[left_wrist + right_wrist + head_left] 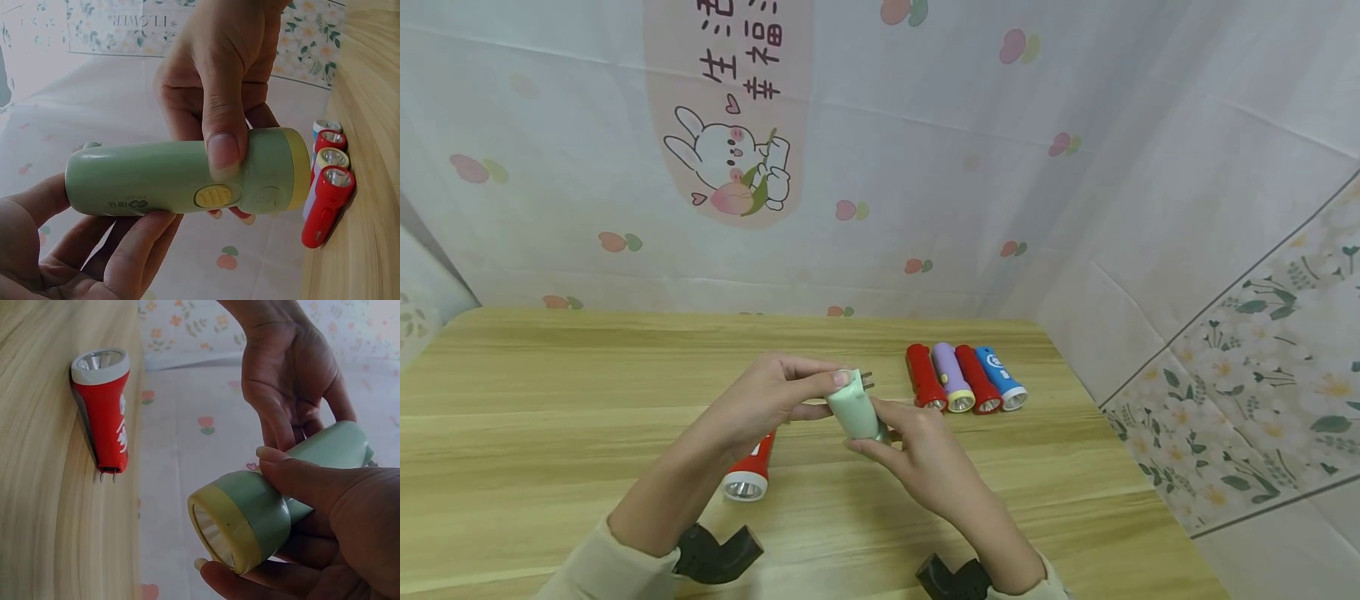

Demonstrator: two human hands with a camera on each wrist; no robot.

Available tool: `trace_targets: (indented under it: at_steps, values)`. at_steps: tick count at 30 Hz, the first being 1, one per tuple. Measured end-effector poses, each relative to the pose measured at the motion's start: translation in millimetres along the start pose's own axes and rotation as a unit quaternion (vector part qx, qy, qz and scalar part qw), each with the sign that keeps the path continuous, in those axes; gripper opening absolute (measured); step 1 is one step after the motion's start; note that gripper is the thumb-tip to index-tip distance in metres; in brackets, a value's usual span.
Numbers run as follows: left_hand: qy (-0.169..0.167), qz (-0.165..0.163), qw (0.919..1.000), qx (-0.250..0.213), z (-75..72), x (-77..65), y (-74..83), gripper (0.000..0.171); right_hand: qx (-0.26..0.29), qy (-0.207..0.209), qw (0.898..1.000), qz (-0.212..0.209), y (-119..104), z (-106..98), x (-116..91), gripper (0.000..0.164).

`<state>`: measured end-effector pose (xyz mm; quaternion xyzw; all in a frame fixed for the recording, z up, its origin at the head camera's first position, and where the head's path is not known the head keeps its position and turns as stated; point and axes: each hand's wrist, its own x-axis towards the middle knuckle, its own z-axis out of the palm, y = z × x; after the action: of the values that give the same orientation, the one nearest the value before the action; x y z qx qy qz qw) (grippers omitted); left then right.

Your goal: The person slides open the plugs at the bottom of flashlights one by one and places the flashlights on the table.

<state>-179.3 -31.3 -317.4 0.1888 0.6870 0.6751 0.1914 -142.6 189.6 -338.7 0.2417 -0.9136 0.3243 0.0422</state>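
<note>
A pale green flashlight (854,414) is held above the table between both hands. Its yellow switch (214,196) and yellow-rimmed head show in the left wrist view, while the right wrist view shows the lens (212,534). Two metal prongs (868,380) stick out near its tail. My left hand (765,393) grips the tail end between thumb and fingers. Around the head end, my right hand (925,454) has its thumb on one side and fingers on the other. A red flashlight (756,468) with a white rim lies on the table below my left forearm.
Several flashlights lie side by side at the right: a red one (925,377), a purple one (951,372), another red one (977,379) and a blue one (1002,379). They rest on the wood-grain table (550,433). Printed cloth (880,150) hangs behind it.
</note>
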Motion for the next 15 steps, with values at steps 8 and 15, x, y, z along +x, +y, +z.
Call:
trace_targets:
  at_steps: [8,15]
  values:
    - [0.015,-0.01,0.9998,0.0,1.4,0.7,-0.8,0.039,0.006,0.0,1.0,-0.001,0.8,1.8,0.1,0.039]
    - [0.028,-0.02,0.9994,0.004,2.2,1.2,-0.5,0.039,0.002,0.002,1.0,0.0,1.1,3.2,1.2,0.038]
